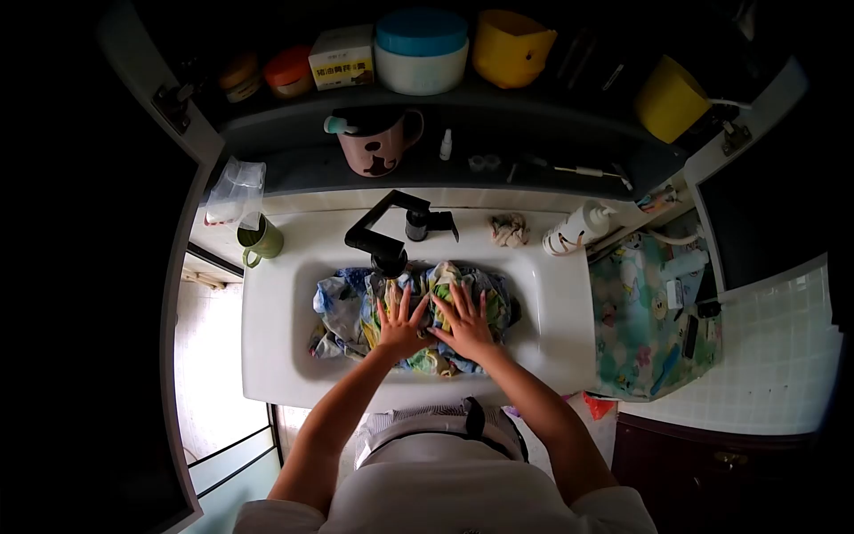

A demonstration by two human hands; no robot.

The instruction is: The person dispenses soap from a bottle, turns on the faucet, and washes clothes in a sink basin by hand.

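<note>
A bundle of wet-looking patterned cloth (340,307), printed in blue, yellow, green and white, lies crumpled in the white sink (543,294). My left hand (403,327) rests on its middle with fingers spread. Just to the right, my right hand (464,322) presses flat on the same cloth, fingers apart, the two thumbs close together. The black faucet (378,240) reaches over the sink, its spout end just above the cloth beyond my left hand. Whatever lies under the cloth is hidden.
A green cup (260,240) stands at the sink's left corner. Behind the basin are a crumpled rag (508,230) and a white pump bottle (576,229). A shelf above holds a pink mug (372,147), a blue-lidded jar (421,53) and other containers. Open cabinet doors flank both sides.
</note>
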